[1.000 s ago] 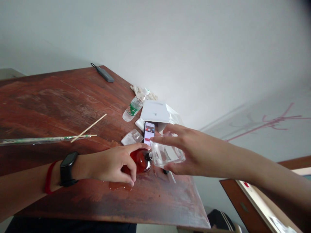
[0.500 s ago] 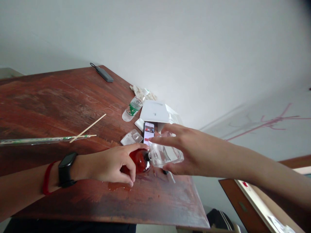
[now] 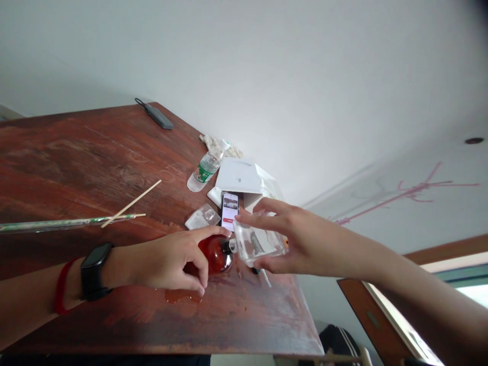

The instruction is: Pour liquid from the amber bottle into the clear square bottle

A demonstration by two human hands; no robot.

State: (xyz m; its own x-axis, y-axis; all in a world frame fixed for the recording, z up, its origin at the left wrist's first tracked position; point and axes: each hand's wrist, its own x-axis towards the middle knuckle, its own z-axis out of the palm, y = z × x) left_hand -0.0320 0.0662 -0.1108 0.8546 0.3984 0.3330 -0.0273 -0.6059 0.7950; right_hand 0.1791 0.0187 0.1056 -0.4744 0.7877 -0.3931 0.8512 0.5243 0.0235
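Note:
My left hand (image 3: 168, 259), with a dark band on its wrist, curls around a round reddish-brown bottle (image 3: 216, 255) on the table. The bottle has a dark neck. In my right hand (image 3: 301, 235) is a clear, square-sided glass bottle (image 3: 258, 243), gripped between thumb and fingers and tipped over, its short neck pointing left to the brown bottle's mouth. The two necks meet or nearly meet; I cannot tell if liquid is flowing. Clear liquid shows inside the glass bottle. A wet puddle (image 3: 183, 296) lies near my left fingertips.
Behind the hands are a phone (image 3: 230, 211), a clear plastic piece (image 3: 202, 217), a white box (image 3: 239, 175) and a water bottle (image 3: 206, 170). Wooden sticks (image 3: 131, 203) cross at left. A grey device (image 3: 159, 117) lies at the table's (image 3: 76, 168) far corner, by the wall.
The view has shifted slightly, so things sit a little further left. Both hands keep their holds; the clear glass bottle is still tipped at the brown bottle's mouth.

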